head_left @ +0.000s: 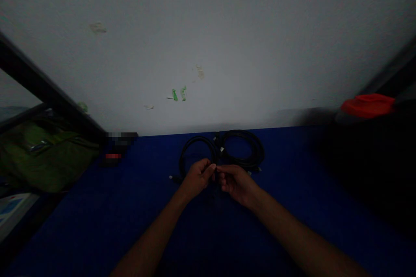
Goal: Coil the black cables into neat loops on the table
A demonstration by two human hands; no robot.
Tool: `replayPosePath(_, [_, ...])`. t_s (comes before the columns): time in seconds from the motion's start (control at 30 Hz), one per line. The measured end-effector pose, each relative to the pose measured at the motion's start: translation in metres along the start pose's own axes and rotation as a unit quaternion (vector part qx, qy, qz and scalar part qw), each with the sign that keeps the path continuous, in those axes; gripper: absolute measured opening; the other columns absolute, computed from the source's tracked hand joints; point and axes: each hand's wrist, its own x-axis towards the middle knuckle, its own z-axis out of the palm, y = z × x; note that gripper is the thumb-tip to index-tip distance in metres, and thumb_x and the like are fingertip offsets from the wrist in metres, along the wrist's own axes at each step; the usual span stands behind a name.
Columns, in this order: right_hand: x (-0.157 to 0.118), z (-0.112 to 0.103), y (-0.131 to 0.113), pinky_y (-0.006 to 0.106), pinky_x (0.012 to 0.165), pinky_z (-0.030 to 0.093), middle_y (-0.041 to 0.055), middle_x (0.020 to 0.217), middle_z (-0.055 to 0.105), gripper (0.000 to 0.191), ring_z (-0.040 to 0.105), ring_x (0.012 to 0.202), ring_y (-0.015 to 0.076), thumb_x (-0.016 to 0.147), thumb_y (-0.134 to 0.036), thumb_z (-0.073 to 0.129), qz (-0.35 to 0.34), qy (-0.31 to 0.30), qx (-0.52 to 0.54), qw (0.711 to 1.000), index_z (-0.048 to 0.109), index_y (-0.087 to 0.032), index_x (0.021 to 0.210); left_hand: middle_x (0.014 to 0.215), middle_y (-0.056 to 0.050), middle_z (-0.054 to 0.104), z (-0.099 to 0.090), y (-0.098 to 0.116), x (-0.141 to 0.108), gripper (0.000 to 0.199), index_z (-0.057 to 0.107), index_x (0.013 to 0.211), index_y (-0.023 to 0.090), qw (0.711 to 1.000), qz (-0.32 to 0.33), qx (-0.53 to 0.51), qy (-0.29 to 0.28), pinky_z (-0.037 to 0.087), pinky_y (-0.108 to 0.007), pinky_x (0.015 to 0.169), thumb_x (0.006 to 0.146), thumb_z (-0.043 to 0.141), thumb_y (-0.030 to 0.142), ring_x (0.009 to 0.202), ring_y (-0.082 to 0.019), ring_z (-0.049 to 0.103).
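Cable coils [242, 149] rest flat near the tabletop's [97, 225] far edge, behind the left hand [196, 178] and right hand [237, 184], fingers [210, 169] apparently pinching one black cable end between them

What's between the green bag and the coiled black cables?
Between the green bag and the coiled black cables, the head view shows a blurred dark object with a red mark, then bare blue tabletop.

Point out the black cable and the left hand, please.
Black cable [241, 131], head view, on the top of its right loop.
Left hand [196, 178], head view, on the back of the hand.
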Motion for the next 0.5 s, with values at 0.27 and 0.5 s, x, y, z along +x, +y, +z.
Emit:
replayPosePath(0.27, [-0.003,-0.009,-0.008,0.021,0.043,0.045,-0.0021,0.063,0.054,0.022,0.051,0.046,0.0083,0.085,-0.036,0.044,-0.25,0.048,-0.364,0.896,0.053,-0.017,0.078,0.046,0.007,0.041,-0.006,0.005,-0.001,0.04,0.047,0.065,0.015,0.999,-0.002,-0.035,-0.018,0.023,-0.017,0.036,0.079,0.045,0.053,0.034,-0.004,0.032])
replayPosePath(0.5, [-0.011,-0.016,-0.013,0.028,0.067,0.047,0.0078,0.094,0.057,0.02,0.056,0.081,0.0156,0.083,-0.015,0.046,-0.429,0.001,-0.689,0.583,0.052,-0.017,0.102,0.046,0.007,0.039,-0.009,0.004,0.0,0.04,0.047,0.063,0.015,0.998,0.009,-0.063,-0.029,0.022,-0.018,0.036,0.08,0.046,0.052,0.034,-0.004,0.032])
